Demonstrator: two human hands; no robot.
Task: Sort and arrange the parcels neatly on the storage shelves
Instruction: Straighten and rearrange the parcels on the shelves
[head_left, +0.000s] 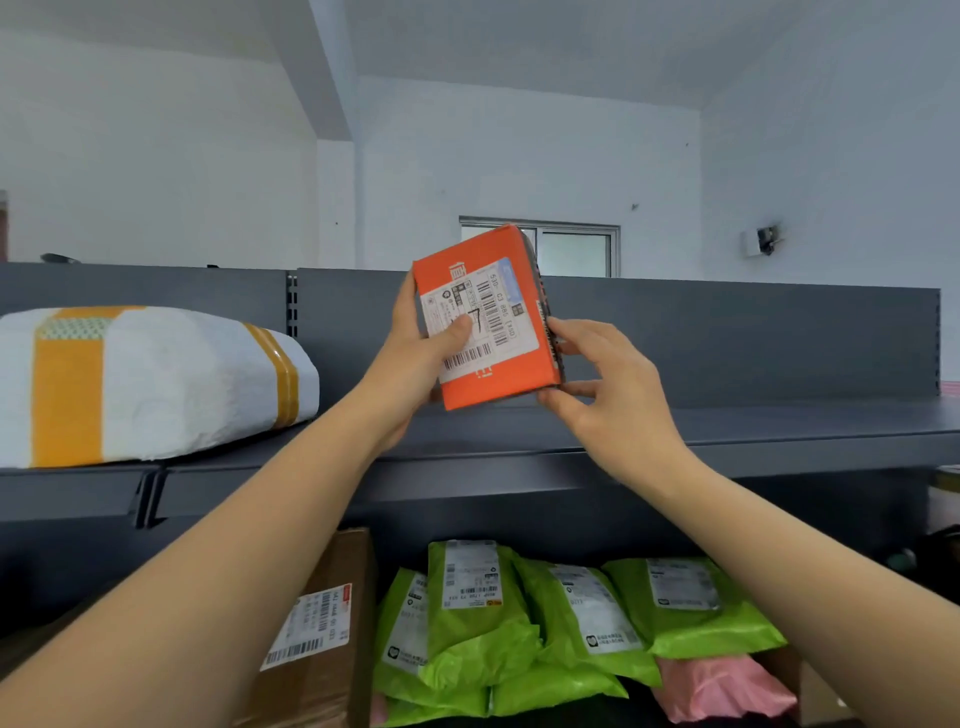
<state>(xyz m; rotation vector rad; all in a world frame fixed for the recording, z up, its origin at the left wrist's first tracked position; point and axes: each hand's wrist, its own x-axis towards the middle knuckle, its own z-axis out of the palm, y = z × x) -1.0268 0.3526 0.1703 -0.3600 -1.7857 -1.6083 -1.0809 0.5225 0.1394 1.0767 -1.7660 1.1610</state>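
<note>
Two hands are holding one orange box (488, 317) up over the top shelf (727, 423), with its label facing you so you can read it. Far to the left, a big white sack (150, 379) is lying on that same shelf, so the open space beside it looks like a good spot for the box. Your left hand (415, 364) is gripping the box's left side, thumb pressing on the label. Your right hand (608, 384) is pinching its right edge and bottom corner, probably to steady it. Down below, green bags (519, 623) are sitting together.
</note>
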